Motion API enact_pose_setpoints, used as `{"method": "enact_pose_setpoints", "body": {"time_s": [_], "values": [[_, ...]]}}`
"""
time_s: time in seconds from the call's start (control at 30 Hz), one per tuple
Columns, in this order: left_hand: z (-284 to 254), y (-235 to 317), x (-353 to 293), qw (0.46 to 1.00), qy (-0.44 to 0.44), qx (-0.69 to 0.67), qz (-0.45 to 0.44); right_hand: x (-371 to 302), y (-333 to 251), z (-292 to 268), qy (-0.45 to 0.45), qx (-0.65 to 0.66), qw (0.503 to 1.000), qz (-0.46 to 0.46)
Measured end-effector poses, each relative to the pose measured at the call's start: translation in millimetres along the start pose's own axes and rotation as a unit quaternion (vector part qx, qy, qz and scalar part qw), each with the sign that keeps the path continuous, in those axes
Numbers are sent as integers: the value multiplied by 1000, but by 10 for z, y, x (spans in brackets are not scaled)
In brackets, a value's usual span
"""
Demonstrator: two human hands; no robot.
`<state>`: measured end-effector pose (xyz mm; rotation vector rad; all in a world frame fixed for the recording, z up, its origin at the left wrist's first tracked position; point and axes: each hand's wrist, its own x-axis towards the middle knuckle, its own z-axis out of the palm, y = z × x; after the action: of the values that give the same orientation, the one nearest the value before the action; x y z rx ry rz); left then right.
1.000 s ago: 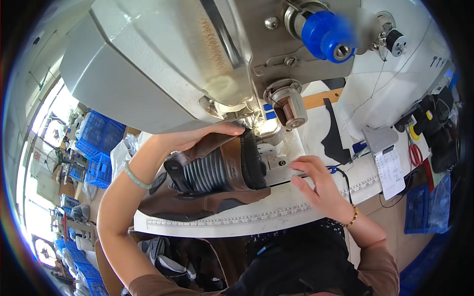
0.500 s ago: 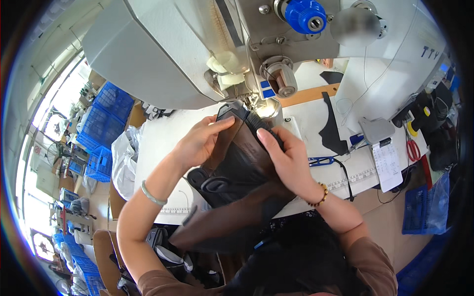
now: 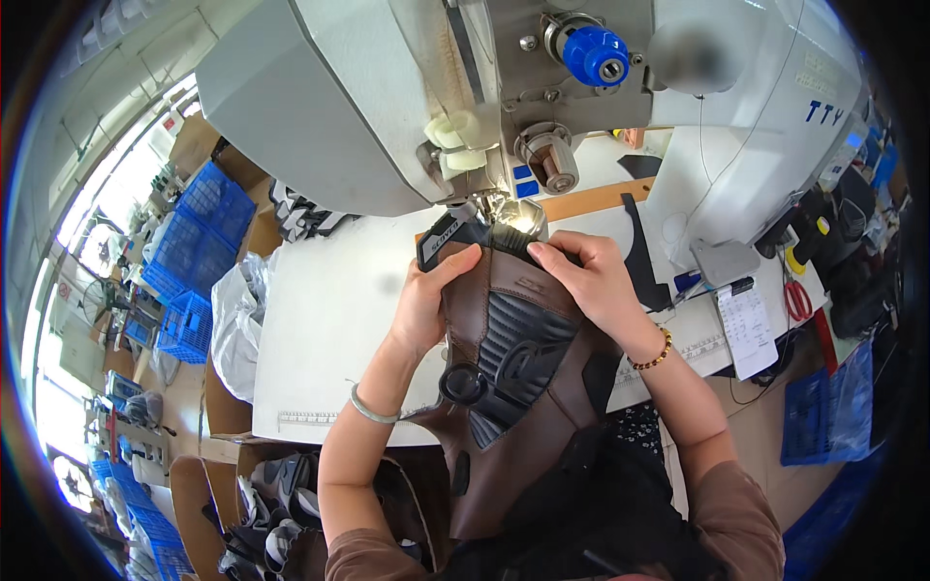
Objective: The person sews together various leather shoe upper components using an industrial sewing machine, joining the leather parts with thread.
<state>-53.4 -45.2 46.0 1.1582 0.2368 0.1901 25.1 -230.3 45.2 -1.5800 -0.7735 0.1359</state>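
Note:
A brown and black leather piece (image 3: 572, 387), apparently a boot upper, lies under the sewing machine (image 3: 329, 116) and drapes over the table's near edge. It has a ribbed black panel (image 3: 528, 334) and round black fittings (image 3: 463, 384). My left hand (image 3: 423, 300) pinches its far left edge, thumb on top, beside a black tab with pale lettering (image 3: 444, 237). My right hand (image 3: 599, 290) grips the far right edge near a black ribbed strip (image 3: 513, 244), thumb on top, other fingers partly hidden. Both hands are just in front of the lit needle area, whose needle I cannot make out.
A white table (image 3: 320, 320) carries a ruler strip along its near edge. Right of my hands are a dark cut piece (image 3: 639, 257), a paper slip (image 3: 746, 329) and red scissors (image 3: 797, 300). Boxes of parts (image 3: 281, 494) stand at lower left; blue crates (image 3: 199, 223) lie beyond.
The leather piece has swung round and spread out, so its ribbed panel and fittings now face up. My left hand and forearm have shifted right; my right hand has moved slightly right. Both keep their grip.

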Motion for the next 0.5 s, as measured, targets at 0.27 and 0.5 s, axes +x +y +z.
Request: {"method": "enact_pose_setpoints", "body": {"time_s": [0.27,0.5], "values": [[20,75,81,998,-15,54,12,-4,224,51,33,65,997,-14],[0,17,-12,999,29,17,17,135,-83,-23,-54,-45,997,30]]}}
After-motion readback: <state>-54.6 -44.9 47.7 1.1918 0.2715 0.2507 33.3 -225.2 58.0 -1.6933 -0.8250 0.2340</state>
